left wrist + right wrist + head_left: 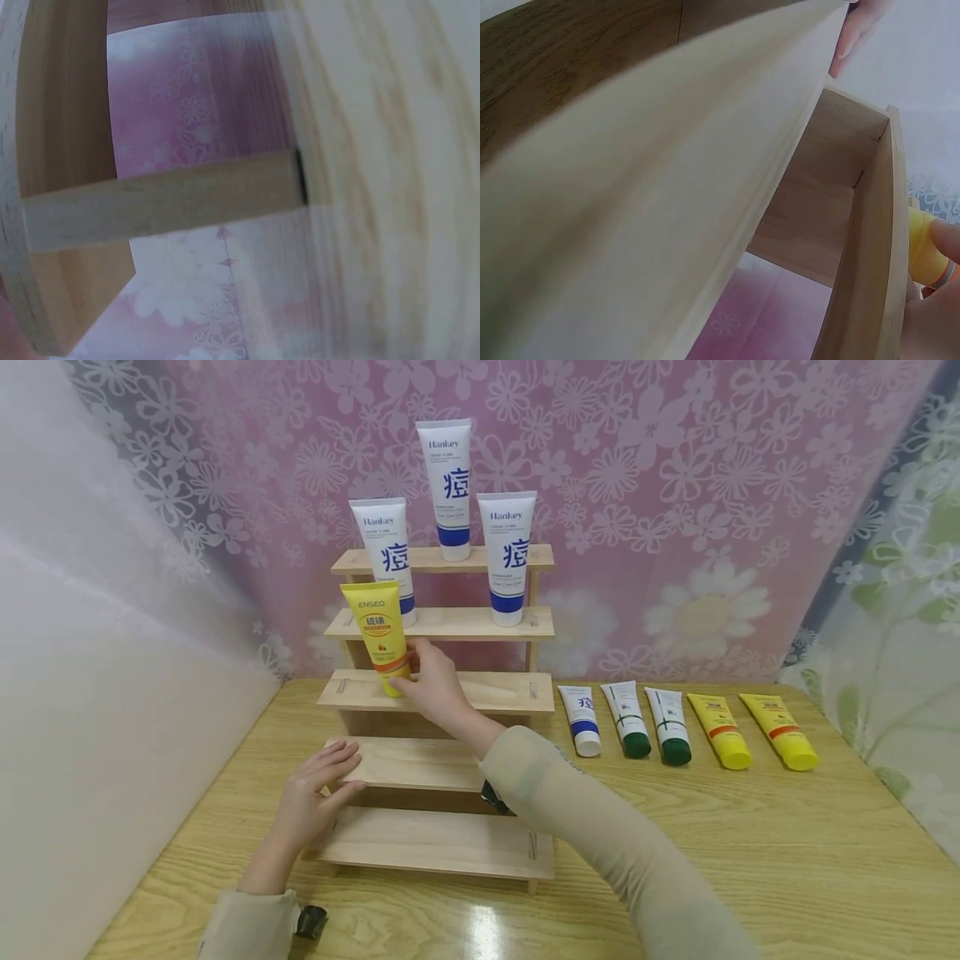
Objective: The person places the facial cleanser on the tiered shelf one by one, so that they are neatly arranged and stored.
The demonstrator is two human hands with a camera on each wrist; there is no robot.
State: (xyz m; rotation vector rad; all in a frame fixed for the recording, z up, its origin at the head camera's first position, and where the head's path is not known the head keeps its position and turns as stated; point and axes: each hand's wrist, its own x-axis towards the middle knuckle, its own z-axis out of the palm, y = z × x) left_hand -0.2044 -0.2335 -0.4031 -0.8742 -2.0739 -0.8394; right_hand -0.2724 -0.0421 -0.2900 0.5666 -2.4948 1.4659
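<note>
My right hand [437, 683] grips a yellow ENSEO tube [377, 625] low down near its cap. The tube is upright, cap down, at the left end of the middle shelf [487, 689] of a stepped wooden stand. In the right wrist view its yellow cap end [924, 251] shows between fingers and thumb, right by the shelf edge. My left hand [318, 781] rests on the left end of the shelf below [420, 762], fingers extended over its top. The left wrist view holds only wooden boards [172, 199] and the backdrop.
Two white-and-blue Hankey tubes [506, 556] stand on the second shelf from the top, another [447, 485] on the top one. Right of the stand a row lies on the table [712, 860]: a white-and-blue tube [580, 718], two white-and-green tubes [626, 718], two yellow tubes [780, 731].
</note>
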